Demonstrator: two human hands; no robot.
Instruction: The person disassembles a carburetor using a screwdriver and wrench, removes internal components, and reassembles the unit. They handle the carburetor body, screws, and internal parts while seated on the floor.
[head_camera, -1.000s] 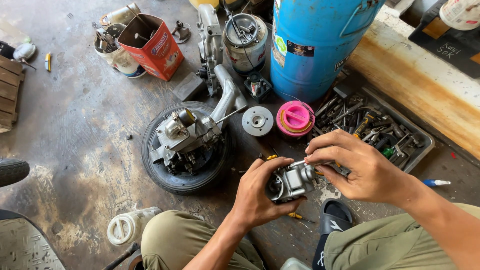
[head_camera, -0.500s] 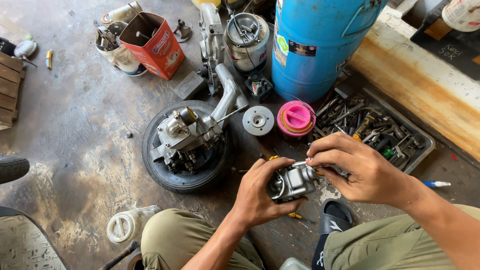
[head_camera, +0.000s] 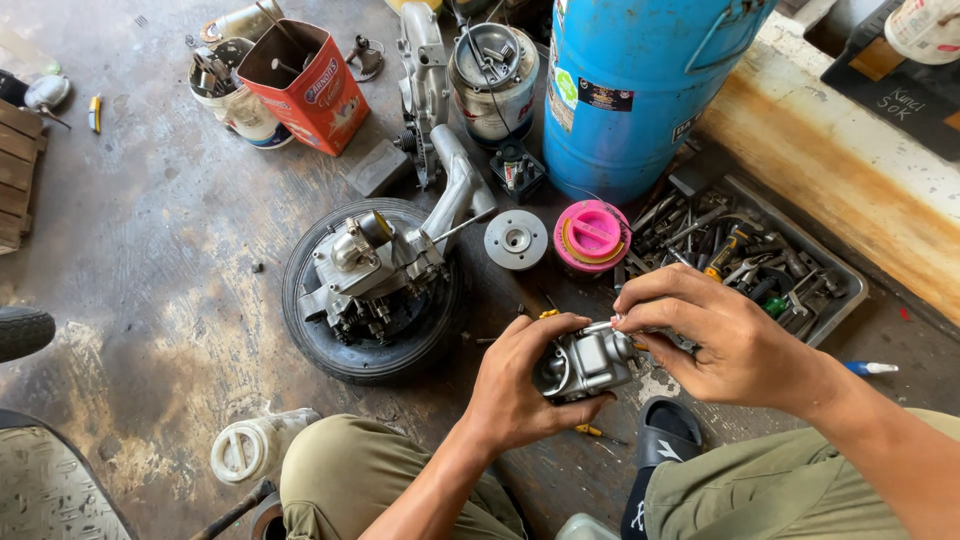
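Above the stained floor (head_camera: 150, 250), left hand (head_camera: 525, 385) cradles a carburetor (head_camera: 585, 362); right hand (head_camera: 725, 345) pinches its screw (head_camera: 600, 326).

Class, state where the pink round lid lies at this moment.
In the head view, the pink round lid lies on the floor right of centre, between the grey metal disc and the tool tray, below the blue drum.

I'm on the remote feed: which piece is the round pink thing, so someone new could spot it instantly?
Start at the tall blue plastic drum. At its foot, left of the metal tray of tools, lies the round pink plastic cap. The flat grey metal disc beside it is similar in shape; only the cap is bright pink.
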